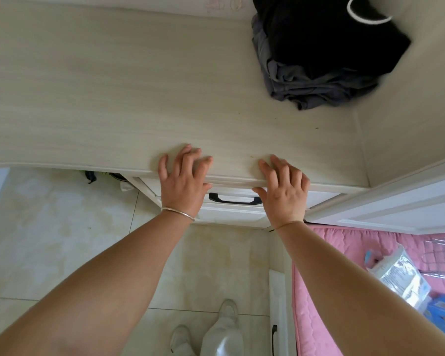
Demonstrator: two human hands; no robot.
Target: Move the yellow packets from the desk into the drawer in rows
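Both my left hand (184, 179) and right hand (284, 185) rest spread and empty on the desk (113, 98) edge above the shut drawer (231, 209), no yellow packets in sight, so I should probably check inside by its handle (233, 199).

Desk (113, 98) — matt pale woodgrain

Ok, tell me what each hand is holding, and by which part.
Nothing. Left hand and right hand rest flat and open on the desk front edge.
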